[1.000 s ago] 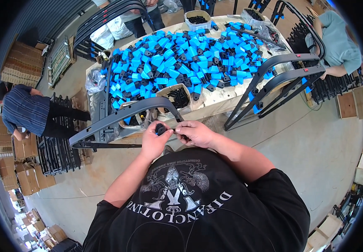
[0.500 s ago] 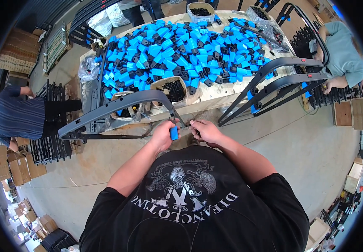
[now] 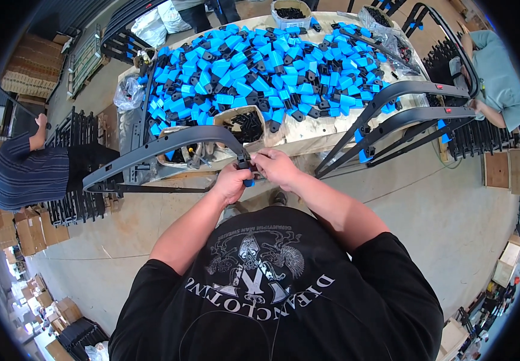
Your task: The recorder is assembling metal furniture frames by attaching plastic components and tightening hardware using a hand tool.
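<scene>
My left hand [image 3: 231, 182] is closed around a blue-and-black plastic piece [image 3: 248, 182] at the lowered end of a dark curved metal frame [image 3: 169, 141]. Most of the piece is covered by my fingers; a bit of blue shows below them. Right beside it, my right hand [image 3: 276, 166] is pinched against the black end of the piece, and whatever its fingertips hold is hidden. The frame leans at the table's near edge, stretching off to the left.
Heaped blue-and-black pieces [image 3: 242, 72] cover much of the table [image 3: 311, 128]. A box [image 3: 262, 139] of small black parts sits at its near edge. More curved frames [image 3: 392, 123] lean on the right. One co-worker [image 3: 28, 171] stands left, another [image 3: 497, 75] right.
My right hand has moved left and up to meet my left hand at the frame's end. The blue piece has turned up toward the frame. The left co-worker has raised an arm.
</scene>
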Demonstrator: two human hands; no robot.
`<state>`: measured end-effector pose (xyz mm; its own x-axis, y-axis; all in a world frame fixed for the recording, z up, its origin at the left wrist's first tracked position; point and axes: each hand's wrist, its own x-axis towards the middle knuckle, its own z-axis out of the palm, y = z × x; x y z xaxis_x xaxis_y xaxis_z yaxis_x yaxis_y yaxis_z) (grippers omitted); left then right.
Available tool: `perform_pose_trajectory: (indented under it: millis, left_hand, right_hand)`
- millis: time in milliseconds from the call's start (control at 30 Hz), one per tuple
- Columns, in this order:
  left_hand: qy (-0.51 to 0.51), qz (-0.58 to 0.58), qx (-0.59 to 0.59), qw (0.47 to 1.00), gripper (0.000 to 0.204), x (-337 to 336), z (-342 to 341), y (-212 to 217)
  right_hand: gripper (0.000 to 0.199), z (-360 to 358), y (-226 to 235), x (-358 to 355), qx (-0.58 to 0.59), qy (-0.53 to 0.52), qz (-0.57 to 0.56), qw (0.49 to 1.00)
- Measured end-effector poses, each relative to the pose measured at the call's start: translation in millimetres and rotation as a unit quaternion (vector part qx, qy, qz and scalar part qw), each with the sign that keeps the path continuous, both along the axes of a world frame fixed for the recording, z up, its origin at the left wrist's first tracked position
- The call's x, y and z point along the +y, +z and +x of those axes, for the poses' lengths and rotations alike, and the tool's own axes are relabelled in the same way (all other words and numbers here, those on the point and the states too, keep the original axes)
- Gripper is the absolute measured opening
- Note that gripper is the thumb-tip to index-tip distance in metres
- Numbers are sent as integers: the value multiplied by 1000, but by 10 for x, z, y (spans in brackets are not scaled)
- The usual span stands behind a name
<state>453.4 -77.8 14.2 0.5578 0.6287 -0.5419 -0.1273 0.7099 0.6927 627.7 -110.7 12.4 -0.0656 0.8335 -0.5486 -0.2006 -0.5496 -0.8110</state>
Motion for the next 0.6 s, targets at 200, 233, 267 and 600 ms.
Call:
perform_pose_trajectory:
  millis: [200, 233, 267, 600]
  left_hand:
    - [13, 10, -19, 1000, 33, -37, -124, -93]
    - [9, -19, -9, 1000, 32, -42, -151, -94]
    - [6, -47, 2, 999, 31, -39, -175, -90]
    - [31, -71, -3, 997, 30, -39, -303, -141]
  right_hand:
    - [26, 57, 107, 89, 87, 26, -58, 994]
    - [26, 59, 99, 98, 121, 26, -69, 990]
    - [27, 60, 89, 113, 155, 27, -79, 984]
    - [30, -24, 33, 185, 127, 37, -113, 985]
